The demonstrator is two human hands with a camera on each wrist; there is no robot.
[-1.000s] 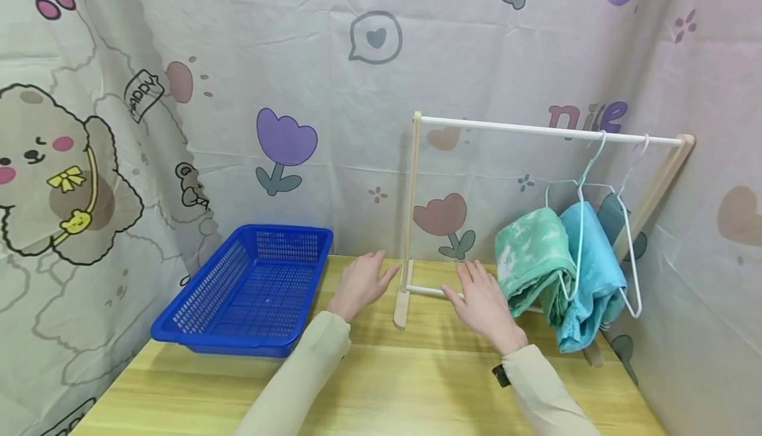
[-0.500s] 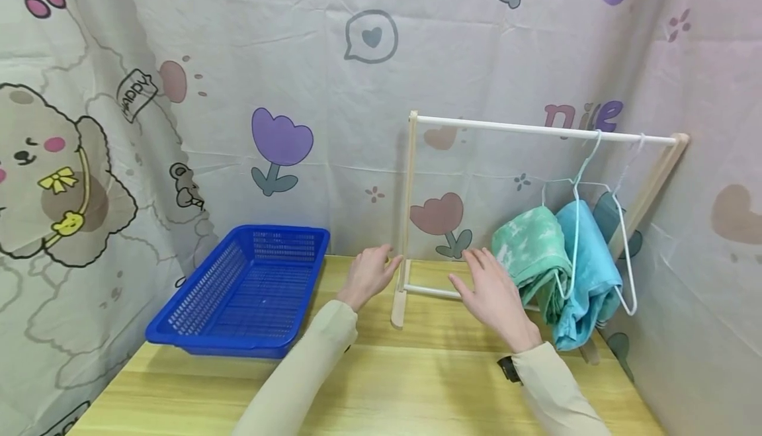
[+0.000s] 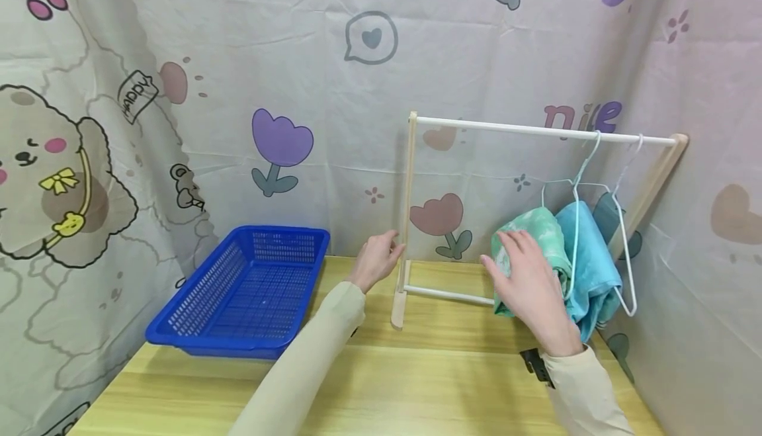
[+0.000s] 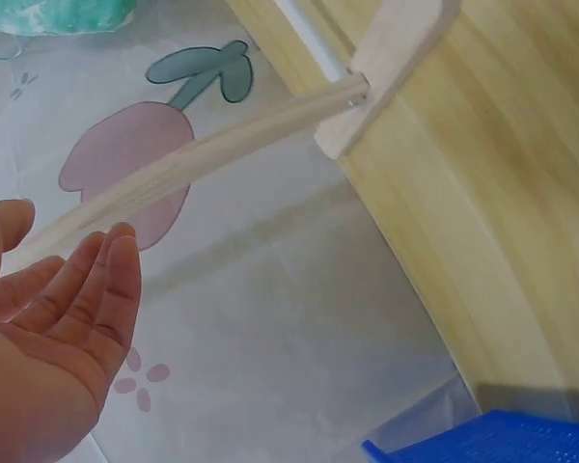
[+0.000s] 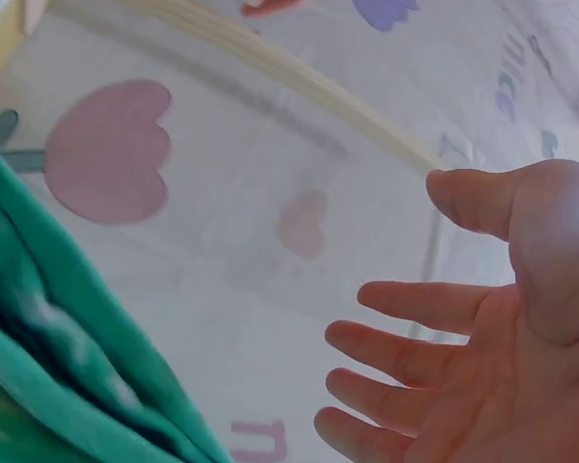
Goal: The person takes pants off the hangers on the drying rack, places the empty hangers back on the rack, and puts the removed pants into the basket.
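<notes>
My left hand (image 3: 376,261) is beside the left wooden post (image 3: 409,204) of a small clothes rack, fingers loosely bent around nothing. In the left wrist view its fingertips come close to that post (image 4: 212,154). My right hand (image 3: 532,284), fingers spread and holding nothing, overlaps a green tie-dyed cloth (image 3: 544,224) in the head view. That cloth hangs folded over a pale hanger (image 3: 586,158) on the rack's white top rail (image 3: 506,128). Just right of it, a blue cloth (image 3: 586,244) hangs on a white hanger (image 3: 625,224).
A blue plastic basket (image 3: 229,345) with perforated sides stands at the left of the wooden table (image 3: 411,390). The rack's white lower bar (image 3: 449,294) runs close above the tabletop. A patterned curtain (image 3: 357,125) closes off the back and sides.
My right hand has moved right and up, from the lower bar to in front of the green cloth. My left hand has risen slightly and shifted right along the post.
</notes>
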